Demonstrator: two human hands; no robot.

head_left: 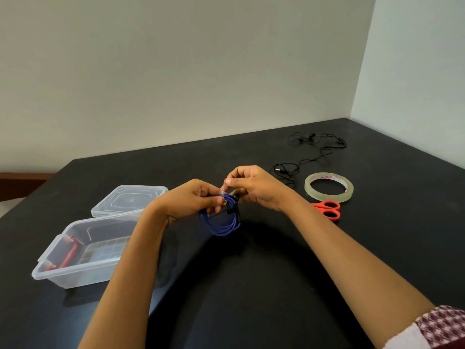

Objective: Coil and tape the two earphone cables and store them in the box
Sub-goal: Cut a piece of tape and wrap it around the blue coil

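Note:
A coiled blue earphone cable (221,224) hangs above the black table, black earbuds at its top. My left hand (191,199) grips the top of the coil. My right hand (254,187) pinches a small strip of clear tape (222,191) just above the coil, close to my left fingers. A black earphone cable (314,149) lies loose and uncoiled at the far right of the table. The clear plastic box (83,250) stands open at the left with a red item (68,255) inside.
The box's clear lid (129,200) lies just behind the box. A roll of clear tape (328,187) sits to the right of my hands, with orange-handled scissors (327,210) in front of it. Walls meet at the table's far right corner.

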